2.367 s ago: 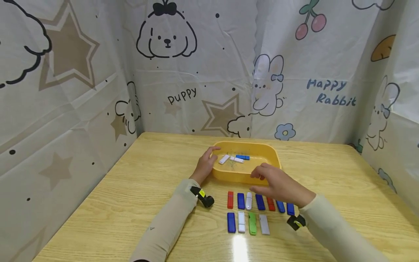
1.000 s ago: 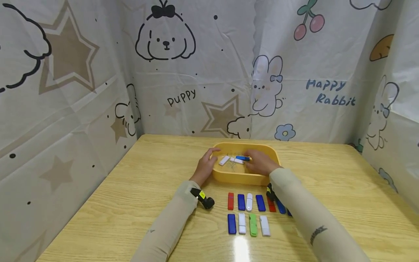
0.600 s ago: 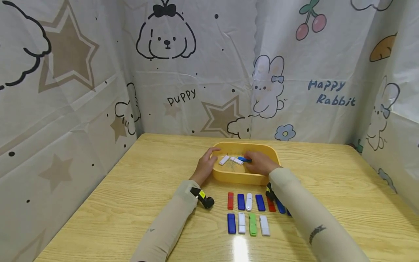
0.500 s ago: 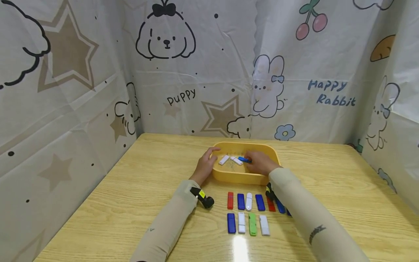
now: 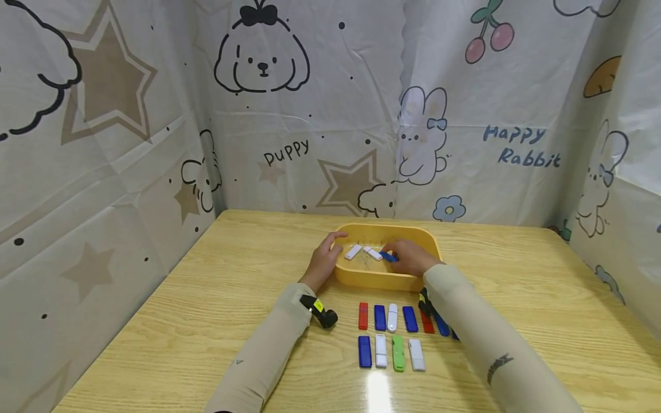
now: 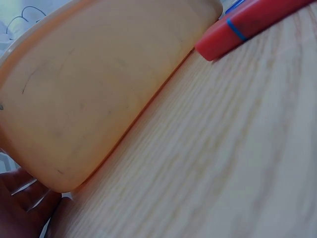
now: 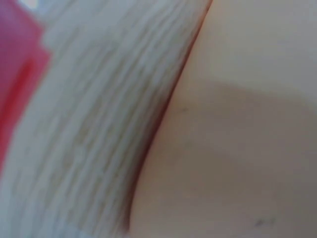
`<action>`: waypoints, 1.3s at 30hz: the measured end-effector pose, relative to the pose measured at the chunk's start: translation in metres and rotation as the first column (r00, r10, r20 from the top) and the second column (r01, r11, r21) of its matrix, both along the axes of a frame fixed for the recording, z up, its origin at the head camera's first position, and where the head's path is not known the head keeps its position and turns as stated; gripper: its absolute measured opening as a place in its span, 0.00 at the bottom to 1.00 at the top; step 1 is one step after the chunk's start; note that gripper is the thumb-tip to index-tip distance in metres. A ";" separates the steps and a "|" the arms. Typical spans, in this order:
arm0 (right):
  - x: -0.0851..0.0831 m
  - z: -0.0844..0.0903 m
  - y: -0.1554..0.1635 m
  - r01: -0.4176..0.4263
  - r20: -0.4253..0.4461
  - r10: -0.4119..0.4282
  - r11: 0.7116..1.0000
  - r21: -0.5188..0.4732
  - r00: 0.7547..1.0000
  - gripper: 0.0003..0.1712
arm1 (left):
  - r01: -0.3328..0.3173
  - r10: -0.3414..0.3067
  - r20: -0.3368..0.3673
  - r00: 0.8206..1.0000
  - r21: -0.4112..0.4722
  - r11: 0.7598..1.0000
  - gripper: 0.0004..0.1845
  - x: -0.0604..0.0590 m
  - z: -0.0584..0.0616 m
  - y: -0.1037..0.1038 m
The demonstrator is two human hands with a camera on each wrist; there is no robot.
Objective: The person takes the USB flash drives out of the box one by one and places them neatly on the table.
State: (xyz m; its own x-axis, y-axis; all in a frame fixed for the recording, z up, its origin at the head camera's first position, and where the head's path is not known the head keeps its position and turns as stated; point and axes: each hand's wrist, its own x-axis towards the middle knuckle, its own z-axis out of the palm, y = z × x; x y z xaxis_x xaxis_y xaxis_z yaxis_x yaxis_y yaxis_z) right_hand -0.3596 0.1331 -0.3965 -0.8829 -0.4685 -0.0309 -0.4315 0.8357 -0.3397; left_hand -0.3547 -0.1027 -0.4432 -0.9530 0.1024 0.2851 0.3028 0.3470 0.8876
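Note:
A yellow plastic tray (image 5: 382,280) stands toward the back of the table. My left hand (image 5: 323,261) holds it at the left side, the thumb over the rim and the other fingers along the outer wall; in the left wrist view these fingers (image 6: 29,198) lie round its lower corner. Reaching over the tray's front right, my right hand (image 5: 409,257) pinches a blue USB stick (image 5: 389,256) low inside. Just left of it, two white USB sticks (image 5: 353,252) rest on the tray floor. The right wrist view shows only the tray wall (image 7: 237,148), not the hand.
Two rows of USB sticks lie in front of the tray: a red stick (image 5: 364,316) begins the back row, and a green stick (image 5: 398,353) lies among blue and white ones in the front row. My right forearm partly covers the back row's right end. Printed cloth (image 5: 289,189) walls the table.
My right hand has moved from above the tray's front edge down inside, taken hold of the blue stick and turned it slightly toward itself. One white stick has swung a little. My left hand has stayed put.

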 end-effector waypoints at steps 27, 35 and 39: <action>0.003 0.000 -0.002 0.101 0.079 -0.103 0.994 0.034 0.992 0.30 | 0.005 -0.005 -0.004 1.000 0.008 1.000 0.19 0.000 0.001 -0.001; 0.005 0.002 -0.005 0.199 0.037 -0.198 0.979 -0.040 0.980 0.27 | 0.012 -0.012 0.012 1.000 0.008 1.000 0.19 0.000 0.001 -0.001; 0.009 0.005 -0.005 0.224 -0.008 -0.225 0.972 -0.066 0.974 0.26 | 0.008 -0.008 0.004 1.000 0.008 1.000 0.19 0.000 0.001 -0.001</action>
State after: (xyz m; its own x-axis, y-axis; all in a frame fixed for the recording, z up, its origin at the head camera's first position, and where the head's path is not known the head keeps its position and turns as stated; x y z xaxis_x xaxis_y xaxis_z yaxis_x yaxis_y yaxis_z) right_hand -0.3510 0.1279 -0.3916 -0.9659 -0.2590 0.0071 -0.2411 0.8886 -0.3903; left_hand -0.3545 -0.1038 -0.4422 -0.9532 0.1079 0.2826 0.3025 0.3373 0.8915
